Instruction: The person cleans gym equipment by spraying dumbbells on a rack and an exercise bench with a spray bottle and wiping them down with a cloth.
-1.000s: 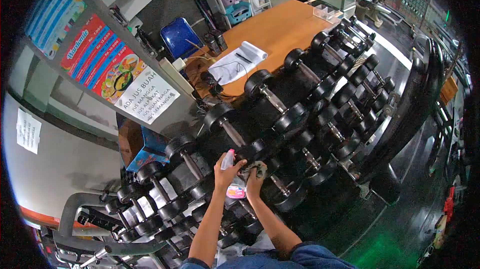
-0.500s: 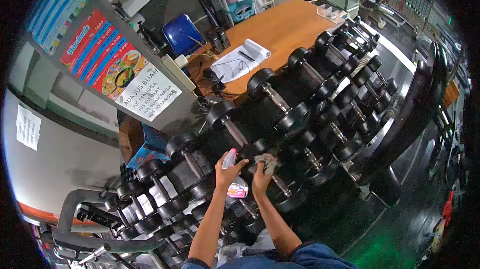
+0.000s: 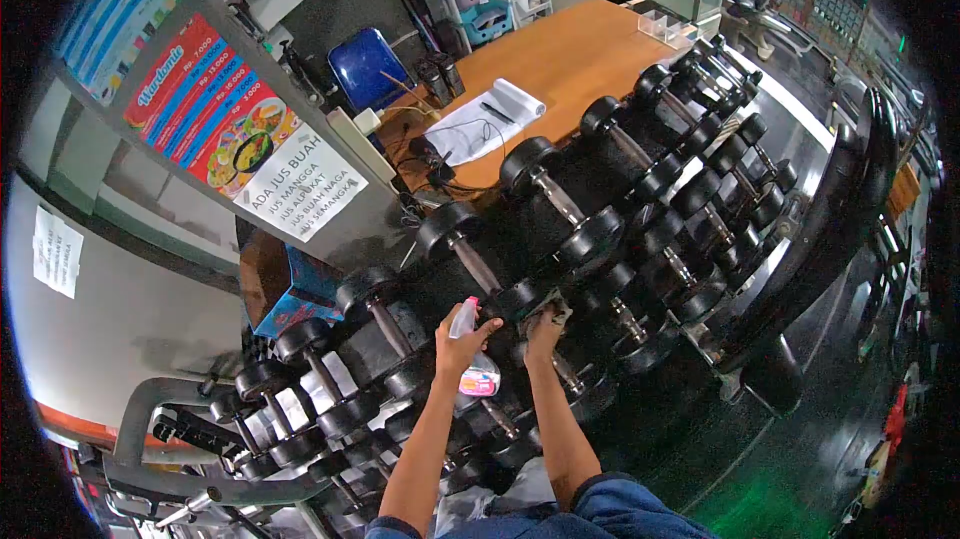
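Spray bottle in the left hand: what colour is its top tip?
Pink: the top tip of the spray bottle, best seen in the head view.

Holding both arms (image 3: 428, 444) out ahead, gripping with the left hand (image 3: 461, 349), thumb outstretched, and clutching with the right hand (image 3: 543, 333) nearby.

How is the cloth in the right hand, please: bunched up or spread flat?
Bunched up: the cloth shows as a small crumpled wad gathered at the right hand, with no flat sheet visible.
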A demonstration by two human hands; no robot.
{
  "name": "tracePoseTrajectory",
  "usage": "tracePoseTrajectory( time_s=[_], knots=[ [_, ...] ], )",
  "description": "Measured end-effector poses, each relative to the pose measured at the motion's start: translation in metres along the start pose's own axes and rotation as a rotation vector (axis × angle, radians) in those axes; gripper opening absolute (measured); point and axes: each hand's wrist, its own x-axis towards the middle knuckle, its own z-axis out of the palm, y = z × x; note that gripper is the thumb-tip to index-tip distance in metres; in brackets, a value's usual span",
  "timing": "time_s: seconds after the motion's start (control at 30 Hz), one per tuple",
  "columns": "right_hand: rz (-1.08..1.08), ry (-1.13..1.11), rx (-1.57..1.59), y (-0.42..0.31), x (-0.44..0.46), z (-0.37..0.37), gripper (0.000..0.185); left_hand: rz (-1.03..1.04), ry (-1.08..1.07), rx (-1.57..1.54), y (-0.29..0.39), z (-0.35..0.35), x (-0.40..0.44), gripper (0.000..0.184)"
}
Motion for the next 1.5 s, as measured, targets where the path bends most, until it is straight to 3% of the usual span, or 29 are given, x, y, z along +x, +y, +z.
tracePoseTrajectory(
  time_s=[0.13, 0.2, 0.4, 0.5, 0.53, 0.6, 0.63, 0.7, 0.73, 0.83, 0.97, 1.03, 1.1, 1.23, 1.43, 1.5],
  knots=[
    [0.132, 0.117, -0.026, -0.006, -0.021, 0.008, 0.04, 0.01, 0.003, -0.01, 0.002, -0.001, 0.0, 0.038],
    [0.134, -0.053, -0.001, -0.003, -0.033, 0.005, 0.038, 0.008, 0.0, -0.039, 0.003, 0.0, -0.001, 0.039],
    [0.162, -0.139, -0.046, 0.012, -0.069, 0.006, 0.031, 0.009, 0.033, -0.022, -0.007, 0.0, 0.006, 0.042],
    [0.148, -0.286, -0.009, -0.017, -0.088, 0.003, 0.03, 0.032, 0.046, 0.014, -0.006, -0.001, 0.004, 0.045],
    [0.016, -0.271, -0.024, -0.01, -0.085, 0.002, 0.028, 0.04, 0.045, 0.004, -0.015, 0.0, 0.007, 0.045],
    [-0.032, -0.361, -0.068, -0.036, -0.095, 0.0, 0.026, 0.247, 0.131, 0.13, -0.032, 0.0, 0.016, 0.048],
    [-0.067, -0.444, -0.111, -0.051, -0.103, 0.0, 0.025, 0.256, 0.137, 0.117, -0.032, -0.002, 0.013, 0.048],
    [0.128, -0.27, 0.018, -0.071, -0.115, 0.003, 0.024, 0.164, 0.165, 0.197, -0.003, -0.004, -0.009, 0.051],
    [0.128, -0.256, 0.001, -0.08, -0.12, -0.001, 0.024, 0.065, 0.122, 0.133, 0.001, -0.006, -0.017, 0.045],
    [0.146, -0.319, 0.015, -0.092, -0.128, -0.013, 0.023, 0.181, 0.108, 0.046, 0.001, -0.017, -0.037, 0.038],
    [0.211, -0.353, 0.008, -0.099, -0.166, -0.033, 0.016, 0.165, 0.052, -0.093, 0.01, -0.049, -0.088, 0.025],
    [0.085, -0.341, -0.124, -0.095, -0.194, -0.037, 0.008, 0.163, 0.018, -0.057, 0.012, -0.074, -0.113, 0.024],
    [0.09, -0.347, -0.101, -0.09, -0.209, -0.042, 0.011, 0.167, -0.014, -0.24, 0.004, -0.093, -0.133, 0.025],
    [0.044, -0.279, -0.221, -0.088, -0.261, -0.041, 0.025, 0.188, 0.001, -0.269, 0.002, -0.134, -0.168, 0.024],
    [0.069, -0.494, -0.008, -0.074, -0.301, -0.039, 0.035, 0.211, 0.008, -0.391, 0.009, -0.176, -0.199, 0.023],
    [0.025, -0.483, -0.105, -0.066, -0.295, -0.045, 0.035, 0.217, 0.005, -0.406, 0.009, -0.187, -0.203, 0.023]
  ],
)
